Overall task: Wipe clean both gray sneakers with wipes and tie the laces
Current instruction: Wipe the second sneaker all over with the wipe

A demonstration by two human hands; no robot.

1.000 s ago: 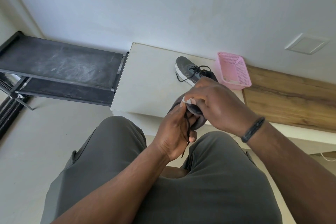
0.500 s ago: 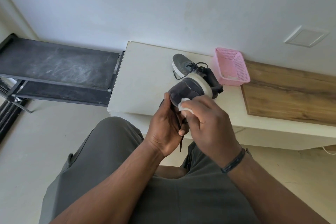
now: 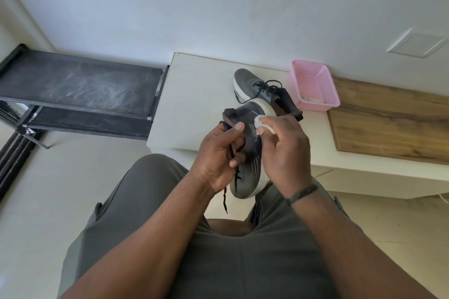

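Above the person's lap, the left hand (image 3: 218, 155) is gripping a gray sneaker (image 3: 250, 153) by its collar, while the right hand (image 3: 284, 150) is pinching a white wipe (image 3: 263, 124) against its side.

I turn the gray sneaker (image 3: 250, 153) in my left hand (image 3: 216, 155) so its toe now points near, toward my lap, with its side panel and white sole showing. My right hand (image 3: 284, 153) shifts the white wipe (image 3: 263, 125) from the laces up to the heel end, by the sole edge.
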